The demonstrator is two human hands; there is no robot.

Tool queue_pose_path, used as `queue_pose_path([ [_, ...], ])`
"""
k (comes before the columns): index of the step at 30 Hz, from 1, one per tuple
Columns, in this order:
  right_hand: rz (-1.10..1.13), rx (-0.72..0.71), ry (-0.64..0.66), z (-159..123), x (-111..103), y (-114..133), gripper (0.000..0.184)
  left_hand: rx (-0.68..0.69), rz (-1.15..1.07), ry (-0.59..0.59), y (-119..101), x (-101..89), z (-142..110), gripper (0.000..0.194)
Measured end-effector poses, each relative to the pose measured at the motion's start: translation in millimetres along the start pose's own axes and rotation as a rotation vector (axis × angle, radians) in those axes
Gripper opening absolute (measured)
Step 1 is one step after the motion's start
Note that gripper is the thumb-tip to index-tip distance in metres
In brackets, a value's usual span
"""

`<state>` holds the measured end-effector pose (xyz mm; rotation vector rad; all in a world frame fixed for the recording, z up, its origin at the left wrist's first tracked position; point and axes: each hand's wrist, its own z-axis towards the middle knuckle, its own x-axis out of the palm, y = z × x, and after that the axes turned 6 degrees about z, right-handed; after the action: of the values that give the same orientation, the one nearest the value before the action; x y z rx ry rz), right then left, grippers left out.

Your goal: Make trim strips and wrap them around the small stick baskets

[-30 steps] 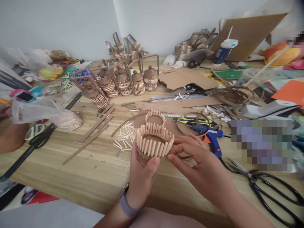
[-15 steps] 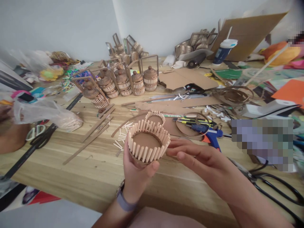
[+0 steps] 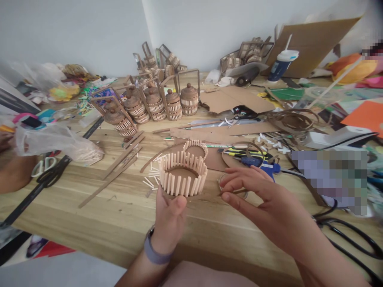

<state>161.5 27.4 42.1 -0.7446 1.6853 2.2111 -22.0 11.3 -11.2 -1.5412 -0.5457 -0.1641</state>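
My left hand (image 3: 170, 215) is wrapped round the brown base of a small round basket (image 3: 179, 187), with the thumb in front. Pale short sticks stand upright round its rim, above a flat brown floor. To its right my right hand (image 3: 254, 195) hovers over the table, fingers and thumb a little apart. Beneath those fingers is a thin hoop (image 3: 247, 195), partly hidden; I cannot tell whether they touch it. A smaller stick ring (image 3: 196, 145) lies just behind the basket. Loose white sticks (image 3: 151, 177) are scattered to its left.
Finished lidded baskets with handles (image 3: 152, 103) stand in a row behind. A blue glue gun (image 3: 271, 169) lies beyond my right hand, with large black scissors (image 3: 350, 235) at right. Brown strips (image 3: 116, 171) lie left. Another person's arm (image 3: 12, 171) rests at the left edge.
My right hand has moved away from the basket, to the right, over the thin hoop. My left hand has shifted the basket slightly left and tipped it so more of its side shows.
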Motion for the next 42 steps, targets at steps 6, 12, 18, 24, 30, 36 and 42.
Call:
queue_pose_path([
  [6,0.02,0.022,0.053,1.4,2.4,-1.5,0.017,-0.072,-0.085,0.005,3.9,-4.2,-2.5,0.068],
  [12,0.062,0.037,0.071,4.0,5.0,-5.6,0.015,-0.108,-0.135,0.061,2.5,0.9,-5.1,0.072],
  [18,0.103,0.018,0.116,9.0,6.9,-7.7,0.015,-0.14,-0.1,0.102,-0.5,4.7,-7.2,0.069],
  [24,0.198,0.0,0.132,8.5,6.5,-6.2,0.016,-0.167,-0.1,0.208,-2.4,7.9,-5.3,0.068],
  [30,0.244,0.047,0.086,5.7,10.6,-4.3,0.018,-0.148,-0.093,0.245,-0.2,9.7,1.2,0.073],
  [36,0.265,0.057,0.045,5.7,17.7,-1.6,0.017,0.006,-0.038,0.136,-0.2,9.7,-1.8,0.066],
  [42,0.128,0.026,-0.042,0.9,24.2,4.9,0.017,0.013,0.03,0.173,6.2,13.8,-6.4,0.069],
])
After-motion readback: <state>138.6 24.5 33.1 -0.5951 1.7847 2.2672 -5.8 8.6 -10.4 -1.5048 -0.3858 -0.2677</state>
